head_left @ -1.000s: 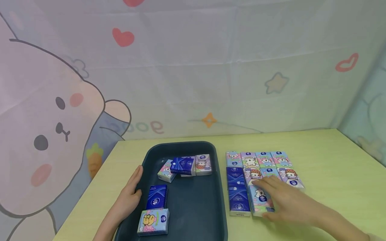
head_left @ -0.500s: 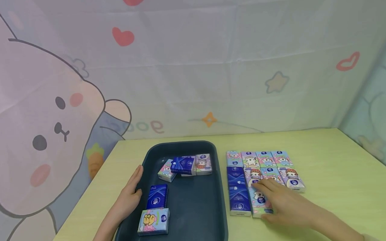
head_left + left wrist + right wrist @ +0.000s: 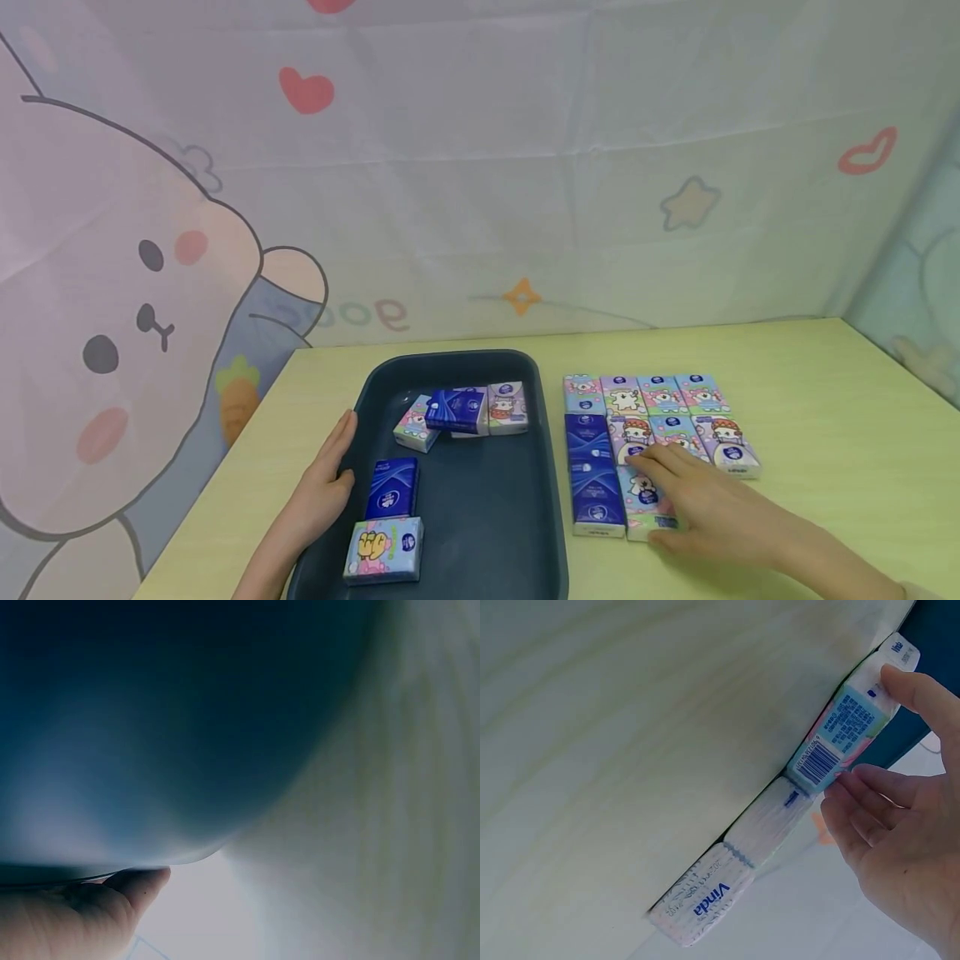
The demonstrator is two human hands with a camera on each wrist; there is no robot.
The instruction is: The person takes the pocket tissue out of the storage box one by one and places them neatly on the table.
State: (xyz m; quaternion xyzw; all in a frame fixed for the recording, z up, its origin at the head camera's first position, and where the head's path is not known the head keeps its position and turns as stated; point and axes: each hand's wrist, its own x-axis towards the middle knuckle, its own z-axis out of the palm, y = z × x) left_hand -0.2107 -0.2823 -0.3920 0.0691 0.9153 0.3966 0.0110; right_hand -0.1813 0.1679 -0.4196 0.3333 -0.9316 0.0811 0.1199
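Observation:
My right hand (image 3: 712,504) holds a small pastel tissue pack (image 3: 643,492) with a cartoon print, thumb at its near end and fingertips at its far end. The pack lies in the front row of a block of tissue packs, right beside a dark blue pack (image 3: 597,500). In the right wrist view, the thumb and fingers span the barcoded side of the held pack (image 3: 840,731). My left hand (image 3: 318,487) rests with straight fingers along the left wall of a dark teal tray (image 3: 487,525); its thumb (image 3: 142,889) is beside the tray in the left wrist view.
Inside the tray lie a blue pack (image 3: 392,487), a light blue pack (image 3: 384,550) and a small heap with another blue pack (image 3: 456,410) on top. More tissue packs (image 3: 660,395) form rows on the yellow table (image 3: 825,417). A printed cloth (image 3: 465,183) hangs behind.
The pastel pack has shifted slightly toward me and lies flush in its row, with the pack behind it more exposed. My right hand moved slightly with it. My left hand stays put.

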